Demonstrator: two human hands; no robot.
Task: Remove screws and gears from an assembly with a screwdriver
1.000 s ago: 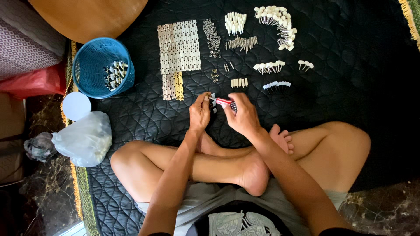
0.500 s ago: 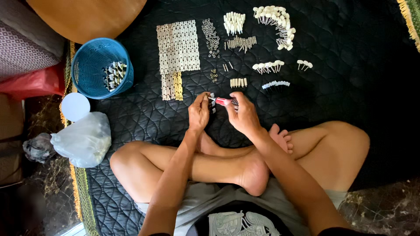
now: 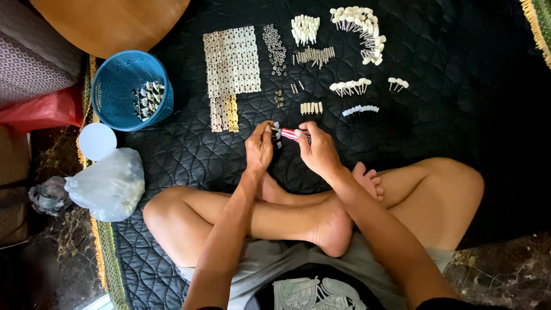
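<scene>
Two hands, left hand [image 3: 259, 148] pinching small white piece [image 3: 276, 135], right hand [image 3: 319, 152] gripping red-handled tool [image 3: 290, 134].

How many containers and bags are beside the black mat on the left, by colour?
Blue basket: 1
Red bag: 1
Clear plastic bag: 1
White round lid: 1
Total: 4

home floor workspace | black quilted mat [image 3: 459, 86] | blue basket [image 3: 123, 86] | sorted small parts [image 3: 313, 55]
</scene>
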